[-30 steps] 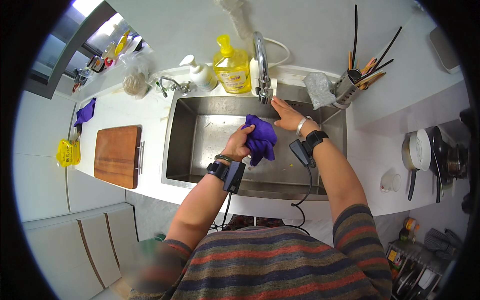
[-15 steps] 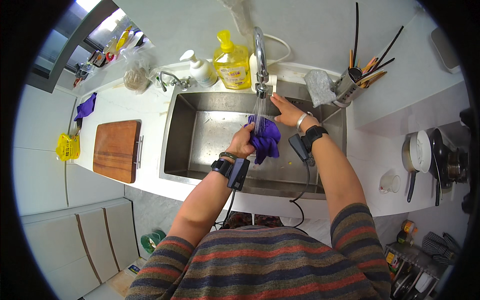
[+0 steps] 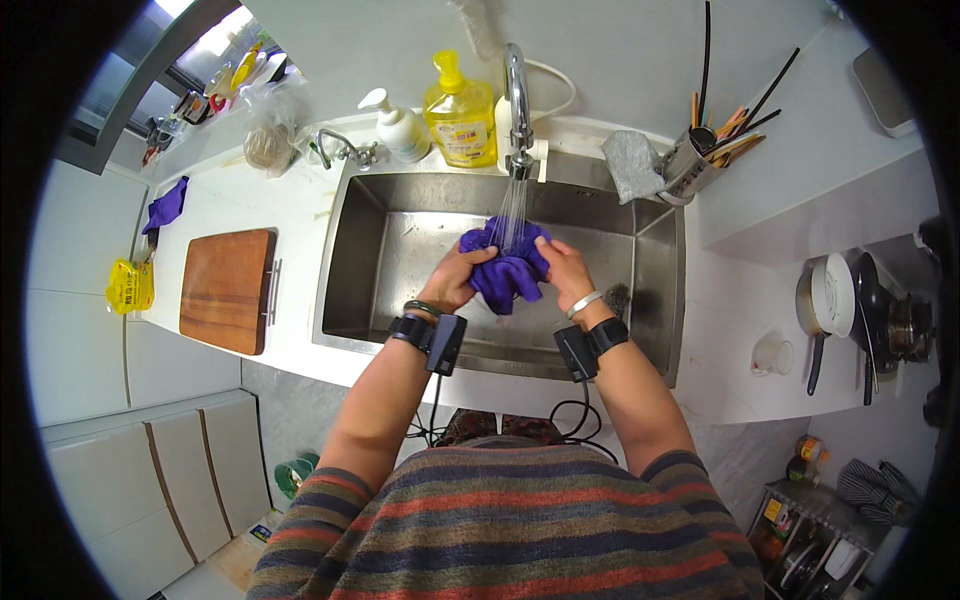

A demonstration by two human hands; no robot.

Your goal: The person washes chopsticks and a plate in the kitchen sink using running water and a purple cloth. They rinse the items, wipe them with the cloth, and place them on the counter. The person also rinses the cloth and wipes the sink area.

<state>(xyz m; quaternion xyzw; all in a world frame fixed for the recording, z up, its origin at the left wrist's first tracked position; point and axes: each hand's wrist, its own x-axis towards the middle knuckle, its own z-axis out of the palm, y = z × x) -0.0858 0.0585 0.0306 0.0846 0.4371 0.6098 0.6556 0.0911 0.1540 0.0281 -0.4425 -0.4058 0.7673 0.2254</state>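
Both hands hold a wet purple cloth [image 3: 512, 275] over the steel sink [image 3: 375, 335]. My left hand [image 3: 452, 277] grips its left side, thumb on top. On the opposite side, my right hand [image 3: 566, 272] pinches the cloth between thumb and fingers. Water runs in a spray from the chrome faucet [image 3: 518, 110] onto the middle of the cloth, which hangs bunched and crumpled between the hands. The fingers under the cloth are partly hidden. A dark scouring pad [image 3: 617, 298] appears to lie in the sink beside my right wrist.
Behind the sink stand a yellow soap bottle [image 3: 462, 120] and a white pump bottle [image 3: 400, 130]. A wooden cutting board [image 3: 228, 292] lies on the left counter. At the right are a utensil holder [image 3: 688, 165], a glass cup [image 3: 772, 356] and pans [image 3: 815, 310].
My right hand has come down from near the faucet and taken hold of the cloth's right side. My left hand has shifted left, and the cloth is spread wider under the water.
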